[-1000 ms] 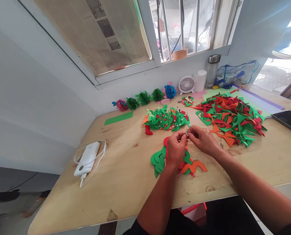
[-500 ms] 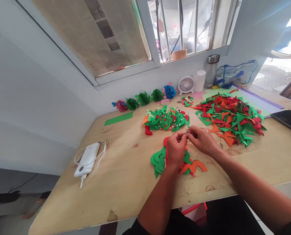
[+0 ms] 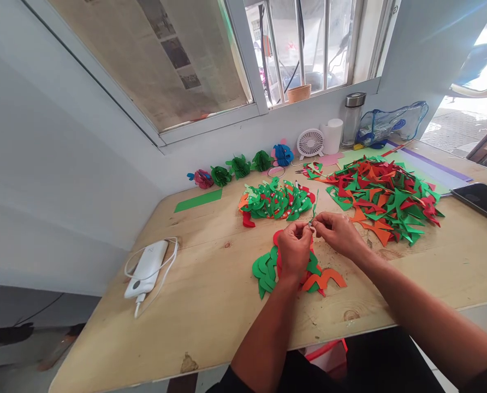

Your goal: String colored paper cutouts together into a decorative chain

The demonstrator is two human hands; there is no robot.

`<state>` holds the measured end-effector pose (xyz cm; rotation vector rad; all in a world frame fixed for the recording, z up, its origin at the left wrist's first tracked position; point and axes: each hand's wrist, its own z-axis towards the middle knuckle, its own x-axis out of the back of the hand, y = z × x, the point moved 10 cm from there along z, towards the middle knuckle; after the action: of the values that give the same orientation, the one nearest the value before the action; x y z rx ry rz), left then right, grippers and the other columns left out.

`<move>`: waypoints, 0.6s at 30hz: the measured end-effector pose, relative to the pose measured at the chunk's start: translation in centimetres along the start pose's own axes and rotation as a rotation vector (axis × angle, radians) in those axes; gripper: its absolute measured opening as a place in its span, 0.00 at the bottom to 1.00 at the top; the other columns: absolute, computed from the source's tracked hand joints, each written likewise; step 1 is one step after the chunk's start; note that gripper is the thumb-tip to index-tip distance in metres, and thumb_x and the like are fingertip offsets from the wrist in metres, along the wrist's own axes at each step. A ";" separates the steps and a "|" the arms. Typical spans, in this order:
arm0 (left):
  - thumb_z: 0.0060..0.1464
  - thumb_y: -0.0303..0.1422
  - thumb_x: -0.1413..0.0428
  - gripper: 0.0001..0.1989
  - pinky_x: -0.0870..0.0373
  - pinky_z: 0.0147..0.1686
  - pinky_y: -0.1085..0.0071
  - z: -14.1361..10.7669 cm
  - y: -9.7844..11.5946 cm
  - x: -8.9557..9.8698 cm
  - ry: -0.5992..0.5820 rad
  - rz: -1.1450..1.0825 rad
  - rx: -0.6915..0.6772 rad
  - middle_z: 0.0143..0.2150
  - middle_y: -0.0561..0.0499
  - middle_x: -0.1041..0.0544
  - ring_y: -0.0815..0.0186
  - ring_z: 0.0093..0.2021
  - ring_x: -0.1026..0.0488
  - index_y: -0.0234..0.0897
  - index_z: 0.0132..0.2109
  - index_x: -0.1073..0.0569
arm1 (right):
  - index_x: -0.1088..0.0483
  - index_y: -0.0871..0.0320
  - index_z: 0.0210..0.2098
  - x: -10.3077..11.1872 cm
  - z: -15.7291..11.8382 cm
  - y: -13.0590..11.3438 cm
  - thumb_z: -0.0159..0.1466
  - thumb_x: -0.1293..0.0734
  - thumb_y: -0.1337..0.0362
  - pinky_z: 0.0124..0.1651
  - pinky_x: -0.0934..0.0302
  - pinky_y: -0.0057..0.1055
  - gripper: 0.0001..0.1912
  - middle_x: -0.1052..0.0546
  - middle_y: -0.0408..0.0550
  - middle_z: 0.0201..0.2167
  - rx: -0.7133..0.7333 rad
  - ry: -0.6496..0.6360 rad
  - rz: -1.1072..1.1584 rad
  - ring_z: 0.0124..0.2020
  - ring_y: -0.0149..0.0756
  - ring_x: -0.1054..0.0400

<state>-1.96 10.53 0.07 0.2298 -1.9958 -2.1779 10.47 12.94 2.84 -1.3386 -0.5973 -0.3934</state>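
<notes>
My left hand [image 3: 295, 246] and my right hand [image 3: 337, 232] meet fingertip to fingertip above the table, both closed in a pinch. Between them is a small green paper piece [image 3: 315, 203], a thin part of it rising above the fingers; a small pale spot shows at the fingertips. Most of the piece is hidden. Beneath and around my left hand lie curved paper cutouts in green [image 3: 263, 267], red and orange [image 3: 334, 277]. Just beyond my hands is a heap of green cutouts [image 3: 276, 199] with small pale patches on many of them.
A big pile of red, green and orange paper scraps [image 3: 391, 196] lies at the right, near a phone [image 3: 483, 199]. A white power bank [image 3: 146, 268] with its cable is on the left. Folded-paper figures [image 3: 240, 166], a small fan [image 3: 310, 143] and a bottle [image 3: 353, 120] line the wall.
The green paper piece at my fingertips has turned and now shows narrower, more edge-on. My hands have barely shifted, and the view has moved slightly.
</notes>
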 end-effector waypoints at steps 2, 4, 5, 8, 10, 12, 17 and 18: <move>0.48 0.33 0.46 0.08 0.33 0.28 0.75 0.0 0.0 0.0 -0.002 -0.007 0.003 0.28 0.49 0.23 0.69 0.27 0.28 0.33 0.32 0.26 | 0.33 0.58 0.22 0.4 -0.1 -0.5 0.57 0.41 0.60 0.23 0.52 0.25 0.12 0.30 0.42 0.17 0.025 0.024 -0.045 0.20 0.28 0.41; 0.47 0.32 0.46 0.08 0.32 0.29 0.74 0.0 0.0 0.0 -0.002 -0.018 0.007 0.28 0.49 0.23 0.68 0.28 0.27 0.33 0.32 0.26 | 0.33 0.57 0.22 0.7 -0.3 -1.0 0.57 0.41 0.60 0.24 0.52 0.26 0.12 0.30 0.42 0.17 0.055 0.047 -0.085 0.20 0.29 0.41; 0.47 0.33 0.46 0.08 0.32 0.29 0.74 0.0 0.0 0.0 -0.001 -0.024 0.010 0.28 0.49 0.23 0.68 0.28 0.27 0.33 0.32 0.26 | 0.33 0.57 0.22 0.8 -0.3 -1.2 0.57 0.41 0.60 0.24 0.52 0.26 0.12 0.30 0.42 0.17 0.067 0.054 -0.097 0.20 0.29 0.41; 0.46 0.33 0.45 0.08 0.32 0.30 0.73 0.0 -0.2 0.0 0.003 -0.043 0.021 0.29 0.49 0.22 0.67 0.29 0.27 0.32 0.33 0.25 | 0.33 0.58 0.23 0.8 -0.3 -1.3 0.57 0.42 0.60 0.24 0.52 0.26 0.12 0.29 0.43 0.17 0.075 0.057 -0.098 0.20 0.29 0.41; 0.46 0.33 0.45 0.09 0.32 0.31 0.73 0.0 -0.2 0.1 0.007 -0.046 0.025 0.29 0.48 0.22 0.67 0.30 0.27 0.32 0.33 0.25 | 0.32 0.58 0.23 0.8 -0.4 -1.3 0.58 0.42 0.60 0.24 0.53 0.26 0.13 0.29 0.43 0.17 0.074 0.061 -0.105 0.20 0.29 0.41; 0.46 0.33 0.45 0.09 0.31 0.31 0.73 0.0 -0.1 0.1 0.008 -0.042 0.026 0.29 0.48 0.22 0.67 0.30 0.26 0.33 0.33 0.25 | 0.32 0.58 0.23 1.0 -0.4 -1.4 0.58 0.42 0.60 0.24 0.53 0.26 0.13 0.30 0.42 0.17 0.076 0.075 -0.120 0.20 0.29 0.41; 0.46 0.33 0.45 0.08 0.31 0.29 0.73 0.0 0.5 0.7 0.049 -0.082 0.067 0.27 0.48 0.22 0.69 0.26 0.28 0.32 0.31 0.26 | 0.31 0.57 0.27 2.2 -0.4 -0.8 0.58 0.41 0.60 0.25 0.51 0.26 0.11 0.29 0.41 0.17 0.018 0.159 -0.101 0.20 0.29 0.40; 0.46 0.33 0.45 0.08 0.31 0.28 0.73 0.1 0.4 0.7 0.058 -0.108 0.092 0.27 0.47 0.22 0.70 0.25 0.28 0.31 0.30 0.26 | 0.30 0.58 0.27 2.3 -0.3 -0.5 0.58 0.41 0.60 0.25 0.50 0.26 0.11 0.29 0.41 0.17 0.007 0.163 -0.084 0.20 0.29 0.39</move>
<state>-2.69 10.38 0.52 0.4178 -2.0992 -2.1168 12.05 12.72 4.62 -1.2632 -0.5191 -0.5630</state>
